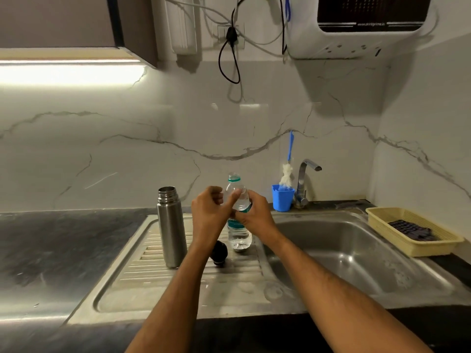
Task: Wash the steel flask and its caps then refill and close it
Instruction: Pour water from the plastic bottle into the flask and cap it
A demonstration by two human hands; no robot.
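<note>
The steel flask (171, 230) stands upright and uncapped on the drainboard (158, 289). To its right lies a black cap (221, 254), partly hidden behind my left forearm. A clear plastic water bottle (239, 235) with a teal neck ring stands on the drainboard beside the basin, and no cap shows on its mouth. My right hand (254, 215) grips this bottle around its upper body. My left hand (207, 212) is curled into a fist just left of the bottle, thumb against the bottle's shoulder. Anything inside the fist is hidden.
The steel sink basin (344, 250) lies to the right, with a tap (304, 179) behind it. A blue cup (282, 198) holding a bottle brush (286, 174) stands by the tap. A yellow basket (397, 217) with a dark cloth (410, 229) sits at the far right. Cables hang on the wall above.
</note>
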